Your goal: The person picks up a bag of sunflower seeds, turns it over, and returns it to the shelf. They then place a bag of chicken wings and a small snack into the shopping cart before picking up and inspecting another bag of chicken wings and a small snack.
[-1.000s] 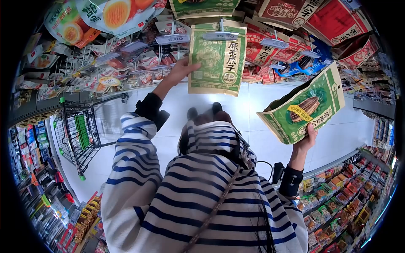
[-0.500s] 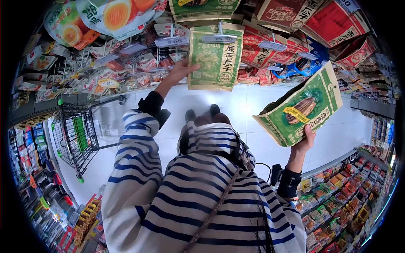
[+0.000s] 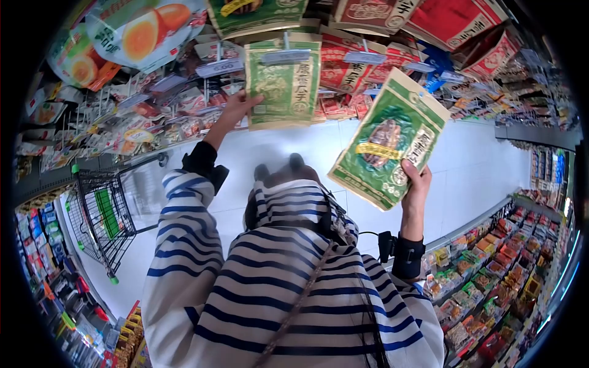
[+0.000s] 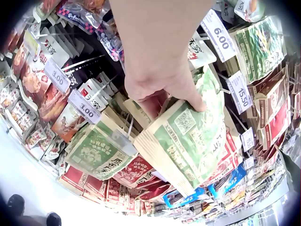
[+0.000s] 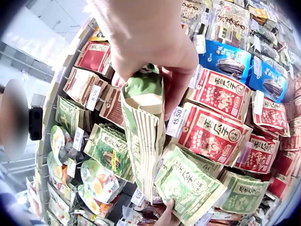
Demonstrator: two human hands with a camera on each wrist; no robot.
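My left hand (image 3: 233,113) pinches the left edge of a green sunflower seed bag (image 3: 282,86) that hangs on the rack behind a price tag. In the left wrist view the thumb lies on that bag's face (image 4: 197,136), beside the square code, and the other fingers are behind it. Out to the right, my right hand (image 3: 416,184) grips the lower right edge of another green sunflower seed bag (image 3: 386,141), tilted with its front toward my head. The right wrist view looks along this bag's folded side (image 5: 141,127), fingers wrapped round the edge.
Red seed bags (image 3: 346,58) hang right of the green ones, with blue packs (image 5: 225,59) beyond. Egg snack pouches (image 3: 147,27) hang at upper left. A black shopping cart (image 3: 101,214) stands on the floor at left. Low shelves of packets (image 3: 485,282) line the right.
My right hand has brought its bag leftward and turned it more upright, its front facing me more. The left hand keeps its hold on the hanging bag. The head view has shifted a little.
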